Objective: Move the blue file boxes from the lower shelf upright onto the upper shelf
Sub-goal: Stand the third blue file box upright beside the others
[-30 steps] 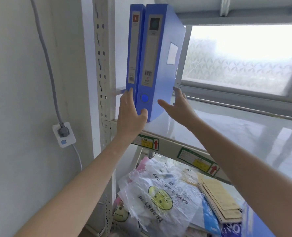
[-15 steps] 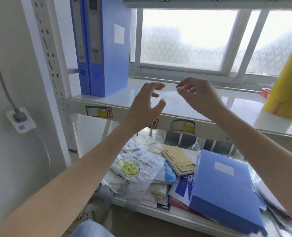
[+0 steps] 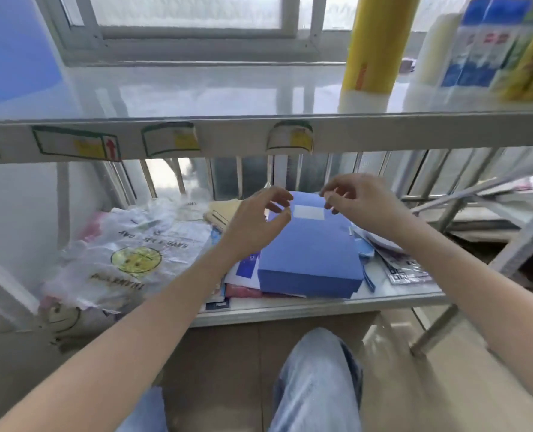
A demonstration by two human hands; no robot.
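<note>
A blue file box point(image 3: 310, 260) with a white label lies flat on the lower shelf point(image 3: 290, 310), on top of loose papers. My left hand point(image 3: 255, 219) hovers over its far left corner, fingers curled and apart, holding nothing. My right hand point(image 3: 357, 204) hovers over its far right corner, also empty with fingers apart. Whether either hand touches the box I cannot tell. On the upper shelf point(image 3: 227, 132), the side of an upright blue file box point(image 3: 12, 48) shows at the far left edge.
A clear plastic bag point(image 3: 125, 254) with a yellow smiley lies left on the lower shelf, a notebook point(image 3: 221, 213) behind it. A yellow roll point(image 3: 374, 45) and bottles point(image 3: 489, 48) stand right on the upper shelf. My knees point(image 3: 318, 378) are below.
My hands have let go of the upright box on the upper shelf and dropped to the flat blue box on the lower shelf. My view has swung right and down.
</note>
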